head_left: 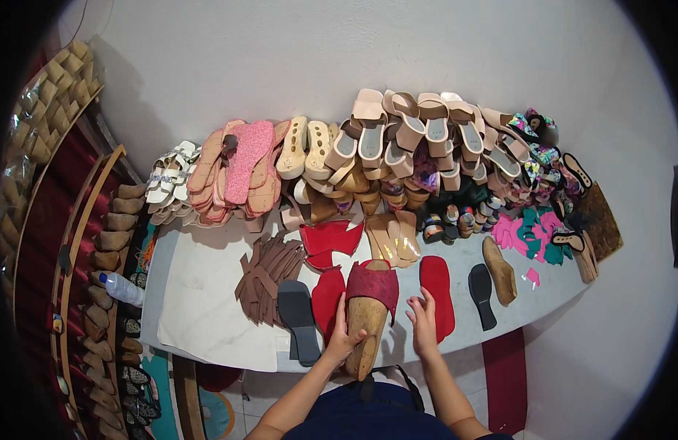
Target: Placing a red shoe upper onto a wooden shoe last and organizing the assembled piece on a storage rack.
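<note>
My left hand (340,336) is closed around the side of a wooden shoe last (365,321), with the thumb across its top. A dark red strap (373,283) wraps over the wide end of the last, which points away from me. To the right of it, my right hand (423,323) is raised with fingers spread and nothing in them, apart from the last. One red insole (326,297) lies partly behind my left hand, and another red insole (437,297) lies beyond my right hand. A black sole (297,315) rests at the left; a second black sole (482,295) is farther right.
Beside that sole lies another wooden last (500,271). Brown strips (269,279), red cut pieces (332,242) and tan insoles (394,238) cover the table's middle. Finished sandals (372,136) are piled along the wall. Racks of lasts (108,242) and a plastic bottle (124,289) stand left.
</note>
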Demonstrator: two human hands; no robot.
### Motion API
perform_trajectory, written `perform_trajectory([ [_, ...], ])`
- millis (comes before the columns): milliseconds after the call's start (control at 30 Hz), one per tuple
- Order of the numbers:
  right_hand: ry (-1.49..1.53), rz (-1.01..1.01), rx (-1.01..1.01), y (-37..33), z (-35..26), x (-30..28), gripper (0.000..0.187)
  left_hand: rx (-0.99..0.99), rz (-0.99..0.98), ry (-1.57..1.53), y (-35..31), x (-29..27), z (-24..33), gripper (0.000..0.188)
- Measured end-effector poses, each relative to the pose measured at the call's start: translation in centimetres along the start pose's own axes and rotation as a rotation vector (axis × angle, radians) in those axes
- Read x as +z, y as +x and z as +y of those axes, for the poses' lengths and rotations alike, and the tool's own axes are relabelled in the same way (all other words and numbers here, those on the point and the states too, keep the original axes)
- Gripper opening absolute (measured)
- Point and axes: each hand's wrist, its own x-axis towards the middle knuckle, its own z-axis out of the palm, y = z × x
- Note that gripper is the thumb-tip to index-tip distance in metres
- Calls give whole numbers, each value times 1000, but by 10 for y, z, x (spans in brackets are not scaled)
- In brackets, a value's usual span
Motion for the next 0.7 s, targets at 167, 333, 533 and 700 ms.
perform_trajectory([
  [167, -28, -435, -309, -42, 19, 4, 93, 60, 90, 80, 15, 18, -11, 105],
  [333, -434, -466, -426, -44, 5, 7, 93, 135, 118, 172, 26, 31, -14, 85],
  [533, -276, -541, -423, -21, -7, -16, 84, 187, 113, 133, 49, 62, -6, 77],
  [700, -194, -528, -417, -12, -14, -30, 85, 176, 133, 101, 48, 79, -9, 71],
])
